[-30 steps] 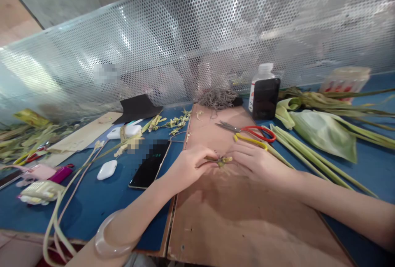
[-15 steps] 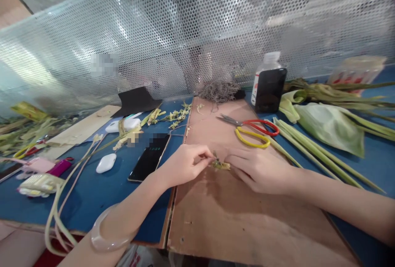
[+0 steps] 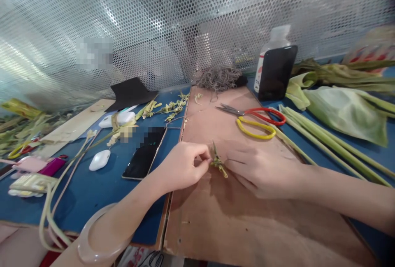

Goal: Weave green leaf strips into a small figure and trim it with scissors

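A perforated metal screen fills the back of the scene, rising behind a blue tabletop. A wooden board lies on the blue surface, running from the near edge toward the screen. Two bare forearms reach in over it from below, the left hand and the right hand facing each other above the board.

On the right, long green stalks lie side by side on the blue top, their far ends near a clear bottle. A black phone-like slab leans upright against the front of the bottle. A tangled heap of grey cord sits at the board's far end. Left of the board, a dark phone lies flat. Scissors with one red and one yellow handle rest beyond the right hand, blades pointing left. A pale bracelet circles the left forearm, and a small white case lies to the left of the flat phone.

Smallest of all is a knotted plant piece, greenish yellow, between the two hands and over the board, one thin end pointing away from the person. The left thumb and forefinger are pressed together, pinching its left edge. The right fingers, blurred, lie close together and stretch toward its other side; whether they grip it, I cannot tell.
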`<state>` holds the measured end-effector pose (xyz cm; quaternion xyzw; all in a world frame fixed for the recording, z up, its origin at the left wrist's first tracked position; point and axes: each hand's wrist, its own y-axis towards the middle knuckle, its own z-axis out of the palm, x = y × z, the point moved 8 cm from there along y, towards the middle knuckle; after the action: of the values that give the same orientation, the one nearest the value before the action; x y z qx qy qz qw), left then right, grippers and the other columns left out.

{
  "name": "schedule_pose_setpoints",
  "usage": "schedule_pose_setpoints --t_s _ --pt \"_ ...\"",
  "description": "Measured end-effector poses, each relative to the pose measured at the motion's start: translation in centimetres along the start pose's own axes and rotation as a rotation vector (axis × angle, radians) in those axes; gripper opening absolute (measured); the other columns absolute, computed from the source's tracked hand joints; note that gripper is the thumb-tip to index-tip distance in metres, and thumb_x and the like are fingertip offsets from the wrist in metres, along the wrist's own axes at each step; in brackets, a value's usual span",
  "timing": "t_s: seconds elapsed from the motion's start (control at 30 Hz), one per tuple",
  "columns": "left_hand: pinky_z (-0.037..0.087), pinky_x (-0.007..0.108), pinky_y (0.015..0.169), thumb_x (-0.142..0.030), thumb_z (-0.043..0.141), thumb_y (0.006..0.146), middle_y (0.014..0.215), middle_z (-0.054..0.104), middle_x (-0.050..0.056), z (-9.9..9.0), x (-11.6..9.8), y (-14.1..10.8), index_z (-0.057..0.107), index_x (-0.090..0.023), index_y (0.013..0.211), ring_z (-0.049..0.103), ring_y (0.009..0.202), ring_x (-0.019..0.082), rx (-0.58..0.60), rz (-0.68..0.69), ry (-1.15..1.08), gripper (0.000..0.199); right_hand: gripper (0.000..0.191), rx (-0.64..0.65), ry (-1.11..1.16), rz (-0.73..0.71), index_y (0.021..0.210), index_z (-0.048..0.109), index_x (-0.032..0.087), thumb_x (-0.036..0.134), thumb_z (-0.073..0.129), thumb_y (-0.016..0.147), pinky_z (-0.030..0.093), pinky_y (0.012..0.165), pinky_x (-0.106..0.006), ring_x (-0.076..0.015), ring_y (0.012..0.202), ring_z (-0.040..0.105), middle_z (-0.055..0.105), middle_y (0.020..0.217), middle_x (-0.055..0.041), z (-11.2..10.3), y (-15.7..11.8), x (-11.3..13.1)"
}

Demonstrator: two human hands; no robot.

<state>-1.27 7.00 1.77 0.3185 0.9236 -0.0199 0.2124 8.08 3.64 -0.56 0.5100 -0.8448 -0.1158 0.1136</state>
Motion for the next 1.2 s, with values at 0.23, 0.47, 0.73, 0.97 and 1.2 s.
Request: schedule_pose_setpoints --t_s 0.23,0.47,0.73,0.97,1.2 --pt "0.035 0.022 0.052 -0.018 0.052 0.077 0.062 0.061 -0.001 -0.3 0.2 -0.1 0.063 -0.018 0.070 0.052 0.055 0.010 -0.052 -0.033 0.005 0.013 0.023 -0.041 -0.034 0.012 0.071 0.058 0.014 0.008 0.038 0.082 0.034 0.052 -0.028 -0.0156 0.060 0.046 0.055 0.069 -0.0075 -0.5 -0.1 -0.4" --pt "0.034 0.023 0.052 -0.021 0.052 0.078 0.063 0.063 -0.001 -0.5 0.6 -0.1 0.062 -0.018 0.069 0.052 0.054 0.010 -0.046 -0.058 0.027 0.014 0.021 -0.102 -0.107 -0.008 0.067 0.057 0.015 0.005 0.042 0.078 0.031 0.049 -0.026 -0.0135 0.055 0.045 0.054 0.062 -0.0058 -1.3 -0.1 -0.3" --pt "0.040 0.024 0.064 -0.027 0.053 0.082 0.088 0.069 0.002 -0.8 1.5 0.5 0.066 -0.019 0.082 0.058 0.073 0.014 -0.103 -0.025 -0.094 0.016 0.023 -0.126 -0.073 0.045 0.091 0.060 0.016 0.004 0.042 0.082 0.041 0.060 -0.027 -0.0168 0.071 0.054 0.060 0.082 -0.0056 -1.4 -0.2 -2.0" --pt "0.043 0.025 0.063 -0.038 0.058 0.078 0.090 0.070 0.004 -0.4 2.8 0.7 0.068 -0.020 0.087 0.058 0.072 0.014 -0.101 -0.183 -0.360 0.023 0.023 -0.223 0.049 0.162 0.089 0.064 0.015 0.010 0.042 0.087 0.045 0.066 -0.031 -0.0187 0.078 0.056 0.064 0.084 -0.0074 -1.9 0.3 -3.2" --pt "0.046 0.027 0.070 -0.035 0.061 0.076 0.088 0.069 0.006 0.4 2.3 0.7 0.066 -0.016 0.086 0.061 0.079 0.016 -0.033 -0.189 -0.604 0.022 0.016 -0.236 0.447 0.472 0.086 0.066 0.019 0.020 0.050 0.085 0.046 0.061 -0.025 -0.0135 0.069 0.059 0.067 0.077 -0.0013 -1.2 -0.2 -6.2"
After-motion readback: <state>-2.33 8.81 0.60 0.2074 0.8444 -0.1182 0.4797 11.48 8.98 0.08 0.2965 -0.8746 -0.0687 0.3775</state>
